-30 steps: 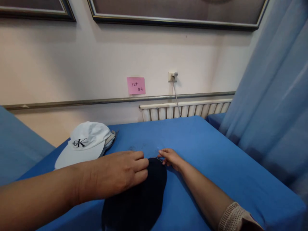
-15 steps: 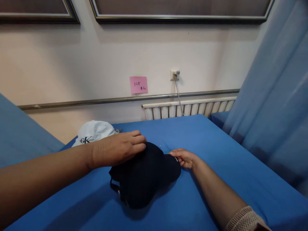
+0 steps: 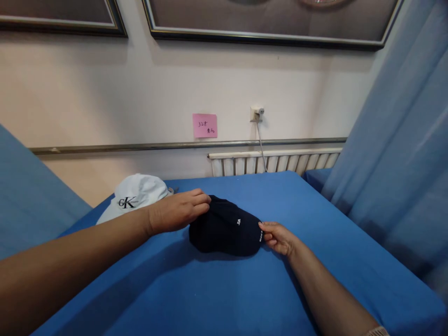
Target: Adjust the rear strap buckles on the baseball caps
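Note:
Between my two hands is a dark navy baseball cap [image 3: 224,231] with small white marks, its brim pointing right. My left hand [image 3: 180,210] is closed on the upper left edge of the cap's crown. At the brim's right edge, beside small white lettering, my right hand [image 3: 278,237] pinches the cap between thumb and fingers. A white baseball cap [image 3: 140,186] with a black "CK" logo lies behind my left forearm, which hides part of its brim.
A blue cloth covers the table [image 3: 224,298]. Blue curtains [image 3: 392,154] hang at both sides. On the wall behind are a radiator [image 3: 276,161], a metal rail [image 3: 140,147], a pink note [image 3: 205,126], a plugged-in socket [image 3: 256,114] and framed pictures.
The navy cap has turned from upright, near my side, to lying sideways farther back, with its brim to the right. My right hand has moved right with the brim.

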`<act>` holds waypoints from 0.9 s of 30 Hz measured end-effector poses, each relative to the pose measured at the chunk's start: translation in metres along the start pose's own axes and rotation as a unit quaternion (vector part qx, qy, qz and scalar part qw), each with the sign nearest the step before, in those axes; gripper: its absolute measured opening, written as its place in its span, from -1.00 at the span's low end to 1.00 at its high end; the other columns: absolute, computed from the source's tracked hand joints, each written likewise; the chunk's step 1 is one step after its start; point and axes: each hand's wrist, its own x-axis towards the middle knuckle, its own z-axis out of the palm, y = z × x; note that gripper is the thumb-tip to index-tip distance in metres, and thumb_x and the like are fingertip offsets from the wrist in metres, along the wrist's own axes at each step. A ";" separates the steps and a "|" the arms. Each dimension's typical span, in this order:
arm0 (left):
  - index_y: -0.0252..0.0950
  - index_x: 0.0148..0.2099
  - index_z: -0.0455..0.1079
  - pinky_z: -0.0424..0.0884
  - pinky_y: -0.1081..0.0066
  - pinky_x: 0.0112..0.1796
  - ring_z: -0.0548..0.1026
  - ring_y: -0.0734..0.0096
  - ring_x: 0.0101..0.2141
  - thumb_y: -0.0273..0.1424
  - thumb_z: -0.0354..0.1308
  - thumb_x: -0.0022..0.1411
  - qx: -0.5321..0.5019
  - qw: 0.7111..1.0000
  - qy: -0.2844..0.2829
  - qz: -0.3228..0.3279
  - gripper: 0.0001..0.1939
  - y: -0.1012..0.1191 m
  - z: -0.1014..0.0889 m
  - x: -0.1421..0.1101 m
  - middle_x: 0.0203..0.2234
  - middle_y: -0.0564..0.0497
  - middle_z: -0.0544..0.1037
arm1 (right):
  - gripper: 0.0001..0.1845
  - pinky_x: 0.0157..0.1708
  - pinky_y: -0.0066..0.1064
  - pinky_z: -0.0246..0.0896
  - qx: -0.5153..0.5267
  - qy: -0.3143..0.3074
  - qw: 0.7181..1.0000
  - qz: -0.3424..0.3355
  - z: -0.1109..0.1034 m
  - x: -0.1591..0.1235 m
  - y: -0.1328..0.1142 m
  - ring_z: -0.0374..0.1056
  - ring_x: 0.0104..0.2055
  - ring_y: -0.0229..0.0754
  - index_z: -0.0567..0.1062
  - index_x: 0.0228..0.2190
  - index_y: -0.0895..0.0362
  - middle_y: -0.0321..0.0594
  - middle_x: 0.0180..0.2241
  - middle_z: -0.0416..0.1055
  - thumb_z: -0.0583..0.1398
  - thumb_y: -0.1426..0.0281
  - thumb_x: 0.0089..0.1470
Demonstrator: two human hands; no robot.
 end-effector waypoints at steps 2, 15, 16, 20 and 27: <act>-0.28 -0.17 0.41 0.38 0.31 -0.10 0.39 0.25 -0.14 -0.68 -0.15 0.25 0.000 0.999 0.032 -0.019 -0.66 -0.002 0.008 0.002 -0.12 -0.14 0.51 | -0.68 -0.80 -0.71 -0.25 0.015 0.010 1.000 -0.015 -0.003 -0.001 0.001 0.06 -0.71 -0.52 0.33 -0.44 0.17 -0.44 -0.60 0.24 0.41 0.46 -0.07; -0.25 -0.25 0.39 0.45 0.21 -0.09 0.51 0.20 -0.12 -0.48 -0.01 0.17 -0.278 0.819 0.377 -0.332 -0.84 0.044 0.164 0.039 -0.19 -0.10 0.53 | -0.73 -0.77 -0.70 0.10 0.176 0.173 0.945 -0.214 -0.035 0.010 -0.009 0.17 -0.71 -0.47 0.31 -0.45 0.10 -0.49 -0.63 0.25 0.34 0.43 0.09; -0.25 -0.26 0.39 0.45 0.22 -0.11 0.51 0.21 -0.12 -0.48 -0.01 0.15 -0.311 0.821 0.347 -0.329 -0.83 0.049 0.176 0.045 -0.17 -0.09 0.54 | -0.75 -0.76 -0.70 0.12 0.187 0.189 0.936 -0.230 -0.041 0.012 -0.016 0.18 -0.71 -0.47 0.31 -0.44 0.10 -0.50 -0.63 0.25 0.31 0.43 0.13; -0.25 -0.31 0.36 0.40 0.26 -0.11 0.50 0.29 -0.19 -0.53 -0.04 0.12 -0.371 0.846 0.246 -0.293 -0.83 0.057 0.203 0.061 -0.25 -0.05 0.53 | -0.81 -0.69 -0.69 0.19 0.214 0.255 0.901 -0.278 -0.073 0.022 -0.054 0.21 -0.66 -0.45 0.33 -0.42 0.11 -0.48 -0.63 0.23 0.17 0.43 0.26; -0.24 -0.33 0.30 0.34 0.32 -0.10 0.46 0.31 -0.21 -0.54 -0.07 0.16 -0.399 0.854 0.174 -0.284 -0.84 0.055 0.204 0.056 -0.29 -0.02 0.51 | -0.64 -0.09 -0.13 0.40 0.202 0.324 0.869 -0.315 -0.119 0.060 -0.134 0.41 -0.05 -0.08 0.40 0.03 0.15 -0.09 0.03 0.38 0.19 0.27 0.26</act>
